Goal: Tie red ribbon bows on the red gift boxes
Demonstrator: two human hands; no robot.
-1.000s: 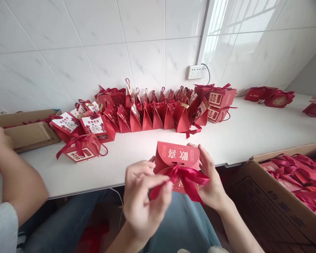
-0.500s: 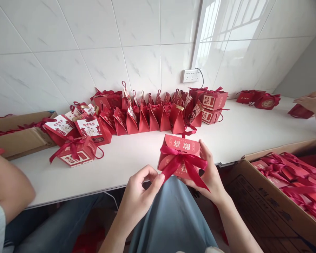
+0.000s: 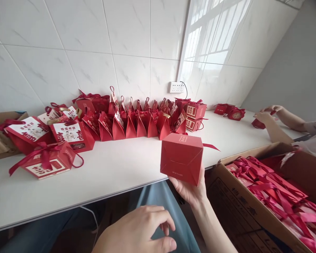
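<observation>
My right hand (image 3: 191, 189) grips a red gift box (image 3: 181, 158) from below, above the table's front edge. The box is tipped so that its plain folded bottom faces me, and a ribbon end sticks out on its right. My left hand (image 3: 144, 228) hovers lower, over my lap and apart from the box. Its fingers are loosely curled, with a gap to the thumb and nothing between them. On the table at left sits another red gift box (image 3: 50, 163) with a bow and a cord handle.
Red triangular bags (image 3: 131, 124) stand in rows along the wall, beside stacked gift boxes (image 3: 196, 110). A carton (image 3: 221, 175) full of ribboned boxes is at right; another carton (image 3: 0, 144) is at left. A co-worker's hands (image 3: 268, 114) handle a red box at far right.
My left hand has let go of the ribbon and drawn back toward me. My right hand has tipped the gift box from its bow side to its bottom. The view has shifted right.
</observation>
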